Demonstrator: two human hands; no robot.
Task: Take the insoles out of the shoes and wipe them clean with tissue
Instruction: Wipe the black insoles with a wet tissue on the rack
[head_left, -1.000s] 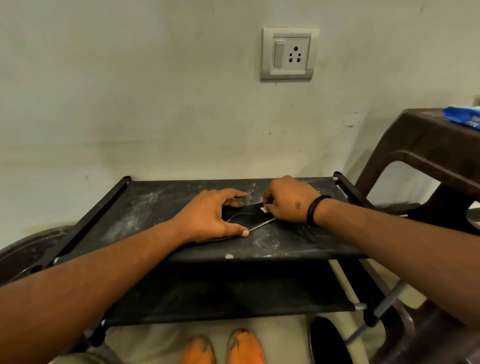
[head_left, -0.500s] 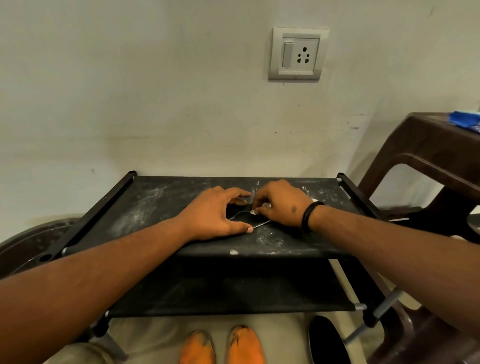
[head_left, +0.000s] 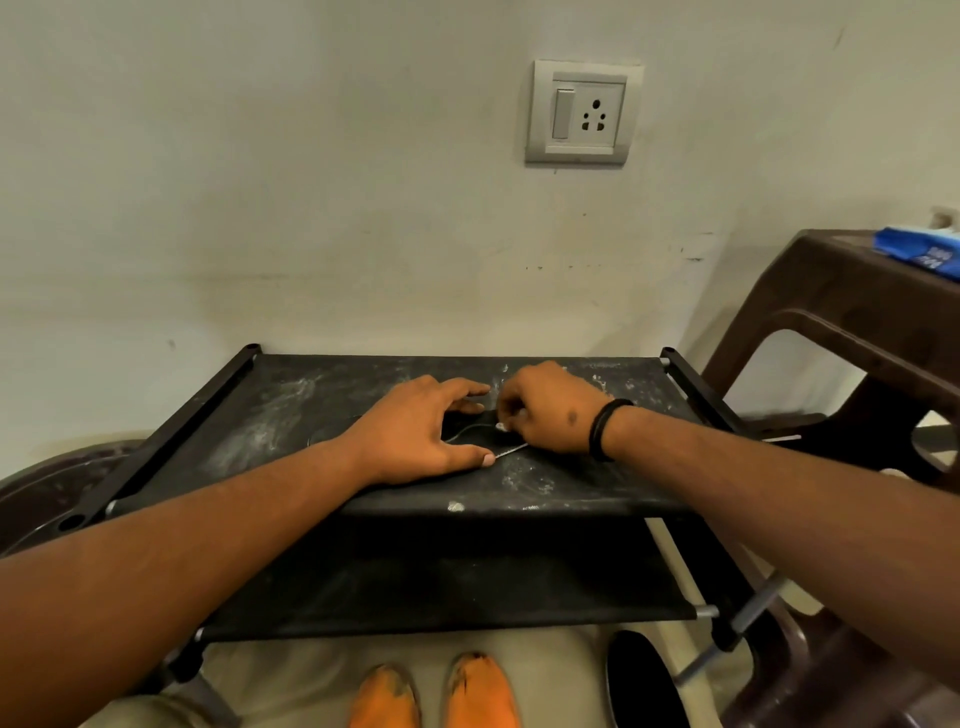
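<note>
You face a scuffed cream wall (head_left: 260, 182) with a switch socket (head_left: 581, 111); a dusty black fabric rack (head_left: 291, 405) stands before you, a brown plastic chair (head_left: 857, 322) to your right.

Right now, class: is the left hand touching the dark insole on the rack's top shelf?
Touching. The head view shows the left hand pressed flat over the dark insole, thumb and forefinger on either side of it.

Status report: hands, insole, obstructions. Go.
Left hand flat, pinning the dark thin insole on the dusty black fabric shelf. Right hand pinching a small white tissue. Nothing obstructing.
</note>
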